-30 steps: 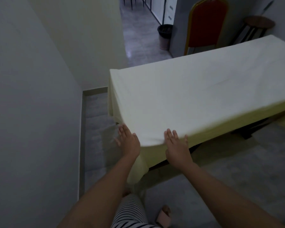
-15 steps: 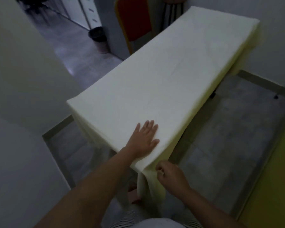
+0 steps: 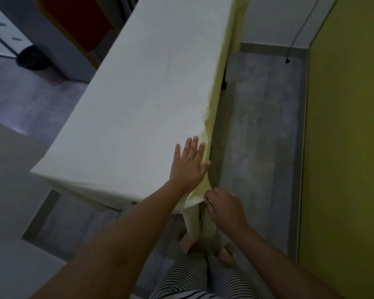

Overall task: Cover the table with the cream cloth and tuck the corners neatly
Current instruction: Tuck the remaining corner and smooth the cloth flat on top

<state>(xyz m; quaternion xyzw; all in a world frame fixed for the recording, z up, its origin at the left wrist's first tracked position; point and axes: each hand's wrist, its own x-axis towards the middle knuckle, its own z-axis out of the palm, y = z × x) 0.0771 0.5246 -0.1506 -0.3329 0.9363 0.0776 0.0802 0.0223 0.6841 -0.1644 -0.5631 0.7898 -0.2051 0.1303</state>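
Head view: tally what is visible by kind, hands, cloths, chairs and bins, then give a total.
Hands: 2, left hand flat on the cloth, right hand pinching its corner
Cream cloths: 1
Red chairs: 1
Dark bins: 1
Total: 5

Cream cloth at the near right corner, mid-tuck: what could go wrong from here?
1. The right hand pinches the cream fabric cloth below the corner; a hard pull might drag it askew, though the flat left hand pins it.
2. Ripples along the right edge may stay.
3. The hanging fold by the bare feet could trip.
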